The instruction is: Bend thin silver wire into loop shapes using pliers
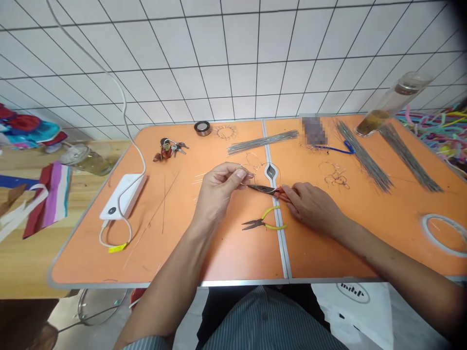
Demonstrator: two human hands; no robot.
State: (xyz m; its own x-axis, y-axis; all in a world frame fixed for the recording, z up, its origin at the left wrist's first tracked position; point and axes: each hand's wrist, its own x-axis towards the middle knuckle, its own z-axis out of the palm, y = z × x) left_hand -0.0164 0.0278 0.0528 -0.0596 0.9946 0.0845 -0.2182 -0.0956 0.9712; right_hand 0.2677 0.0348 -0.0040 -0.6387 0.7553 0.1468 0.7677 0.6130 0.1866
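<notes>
Closest to my camera is a striped shirt [255,321], below the near edge of the orange counter [237,262]. From my remote seat I see the fine wire [250,176] above the counter, just left of its metal seam; the left hand [221,189] has thumb and forefinger pinched on it. The right hand [312,206] has its fingers wrapped round the red-handled pliers [268,189], whose tip sits close to the left fingers; I can't tell whether it bites the wire. I judge the step to be shaping or gripping the wire; the next move calls for a steady left pinch and a controlled squeeze.

Outward, I count one pair of yellow-handled pliers [260,223] just below, three bundles of straight wire [262,142], one wire ring [224,132] beside one black tape roll [203,128], one tangle of copper-coloured wire [335,180], one bunch of keys [170,148], one white power bank [123,197], one clear bottle [392,104] and one white hoop [426,231].
</notes>
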